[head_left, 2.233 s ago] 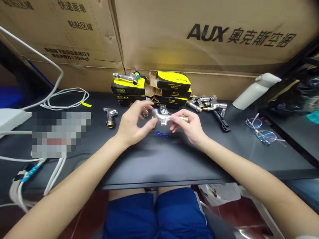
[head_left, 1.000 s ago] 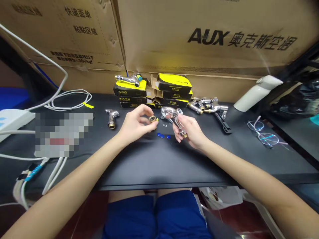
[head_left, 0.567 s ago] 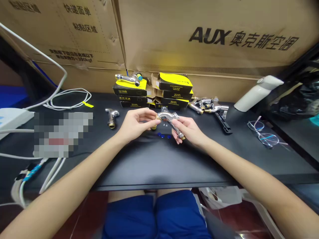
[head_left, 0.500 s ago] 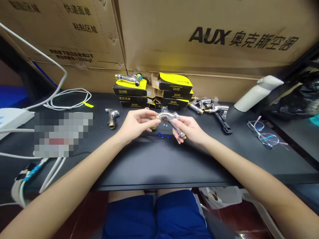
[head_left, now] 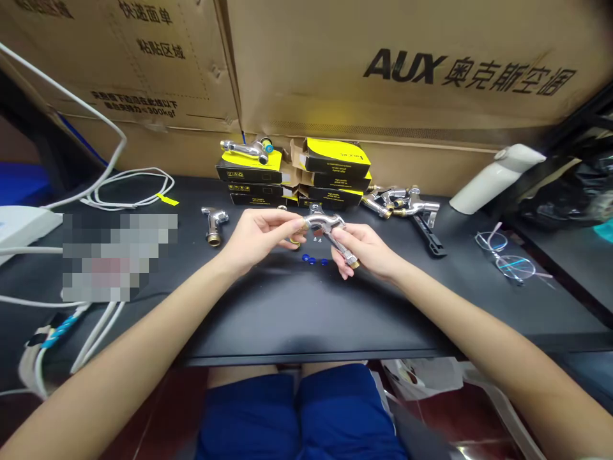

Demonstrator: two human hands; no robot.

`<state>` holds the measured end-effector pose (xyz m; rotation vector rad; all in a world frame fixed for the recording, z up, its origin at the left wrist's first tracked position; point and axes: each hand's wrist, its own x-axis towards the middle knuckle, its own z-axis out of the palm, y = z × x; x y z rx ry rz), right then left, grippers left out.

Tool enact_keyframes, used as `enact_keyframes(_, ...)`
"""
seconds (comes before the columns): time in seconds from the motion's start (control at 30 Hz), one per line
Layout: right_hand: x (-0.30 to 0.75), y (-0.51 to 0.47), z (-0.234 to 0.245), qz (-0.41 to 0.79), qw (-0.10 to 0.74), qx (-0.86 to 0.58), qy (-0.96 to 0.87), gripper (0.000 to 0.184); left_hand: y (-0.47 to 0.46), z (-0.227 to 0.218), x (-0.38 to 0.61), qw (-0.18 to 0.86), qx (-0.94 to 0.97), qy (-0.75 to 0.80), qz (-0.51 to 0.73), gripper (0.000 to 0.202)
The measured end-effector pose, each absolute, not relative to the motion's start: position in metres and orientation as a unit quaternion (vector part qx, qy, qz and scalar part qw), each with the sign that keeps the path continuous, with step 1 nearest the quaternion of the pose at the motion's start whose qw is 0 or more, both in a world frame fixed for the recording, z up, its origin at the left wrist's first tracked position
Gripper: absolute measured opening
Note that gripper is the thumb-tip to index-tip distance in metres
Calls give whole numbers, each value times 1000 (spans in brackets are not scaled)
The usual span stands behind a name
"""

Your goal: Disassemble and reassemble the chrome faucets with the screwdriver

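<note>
My right hand [head_left: 364, 251] grips a chrome faucet body [head_left: 325, 223] with a brass threaded end [head_left: 354, 262] showing below its fingers. My left hand [head_left: 261, 233] reaches in from the left, its fingertips pinching a brass fitting [head_left: 304, 223] at the faucet's other end. A small brass ring [head_left: 293, 241] lies just under the left thumb. Several blue caps [head_left: 311, 260] and tiny screws [head_left: 317, 239] sit on the black table [head_left: 287, 306] between my hands.
Behind my hands are stacked black-and-yellow boxes [head_left: 292, 182], with a faucet [head_left: 244, 149] on top. More chrome faucets [head_left: 400, 203] lie to the right, another [head_left: 214, 225] to the left. Glasses [head_left: 502, 262], a white bottle [head_left: 495, 179] and white cables [head_left: 129, 188] surround them.
My hands have come closer together. The left hand has carried the brass fitting from beside the faucet to its end, and the right hand has tilted the faucet over to a flatter angle.
</note>
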<state>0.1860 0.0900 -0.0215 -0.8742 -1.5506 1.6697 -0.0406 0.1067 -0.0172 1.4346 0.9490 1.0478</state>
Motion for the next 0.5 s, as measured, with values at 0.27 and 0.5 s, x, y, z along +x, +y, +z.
enact_keyframes(0.27,179,89,-27,699,343,-312,-545,37,99,-23,-40,171,749,391,507,21)
enact_keyframes(0.5,180,88,-30,611,357,-360,-607,35,109,-25,-37,599,558,405,406,38)
